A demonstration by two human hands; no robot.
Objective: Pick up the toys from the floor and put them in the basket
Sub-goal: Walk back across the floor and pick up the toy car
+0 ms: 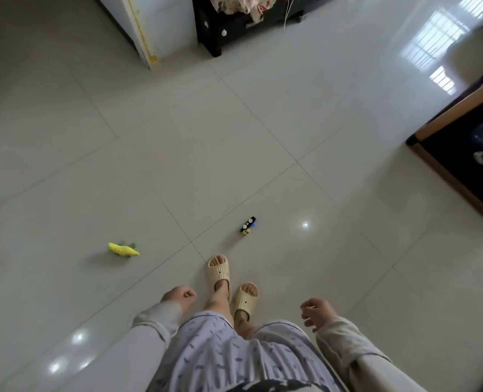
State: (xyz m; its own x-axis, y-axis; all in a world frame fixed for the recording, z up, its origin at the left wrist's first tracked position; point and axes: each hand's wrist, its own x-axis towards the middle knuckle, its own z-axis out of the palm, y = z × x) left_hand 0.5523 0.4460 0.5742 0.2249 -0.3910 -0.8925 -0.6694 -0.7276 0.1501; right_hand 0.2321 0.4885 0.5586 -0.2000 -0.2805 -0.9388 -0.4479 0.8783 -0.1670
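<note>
landmark: your two cream rubber slide sandals (219,274), one set ahead of the other on the glossy pale grey tiled floor (234,137).
toy car: a small black, yellow and blue plastic toy car (248,225) lies on the floor just ahead of the sandals and a little to their right, apart from them.
plush toy: a yellow and green soft plush toy (123,249) lies on the floor well to the left of the sandals, near level with the front one.
left hand: your left hand (179,297) hangs left of the sandals, fingers curled into a loose fist, nothing in it.
right hand: your right hand (318,311) hangs right of the sandals, fingers loosely bent and released, nothing in it.
clothing: pale sleeves reach both wrists; patterned light blue shorts (234,352) sit behind the sandals.
furniture: a dark cabinet with a wooden edge (446,142) stands far right of the sandals.
</note>
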